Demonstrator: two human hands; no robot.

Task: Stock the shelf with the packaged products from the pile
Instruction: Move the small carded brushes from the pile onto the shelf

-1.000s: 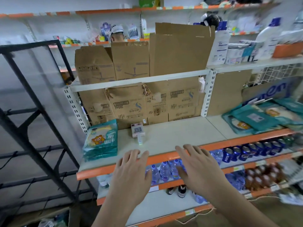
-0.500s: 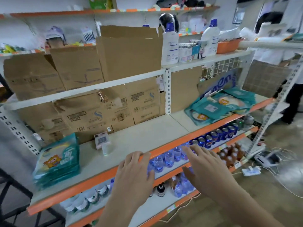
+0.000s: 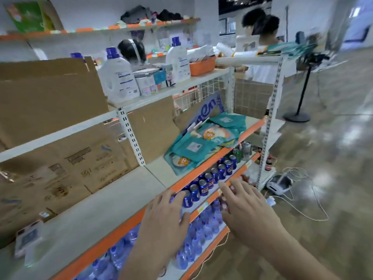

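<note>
both hands, left (image 3: pixel 163 221) and right (image 3: pixel 247 211), spread flat, empty, before glossy teal packets (image 3: pixel 203 146).

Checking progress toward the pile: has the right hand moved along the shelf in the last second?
Yes. The right hand has shifted rightward along the shelf, from the water bottles to by the cans, nearer the pile.

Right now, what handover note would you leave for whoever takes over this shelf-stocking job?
Left hand: open, empty, at the orange front edge of the middle shelf.
Right hand: open, empty, in front of the blue cans one shelf down.
Teal packs: piled loosely at the right end of the middle shelf.
Done: no stocked packs show in this view.
To do: pick packs from the pile and line them up on the bare stretch to its left.
</note>
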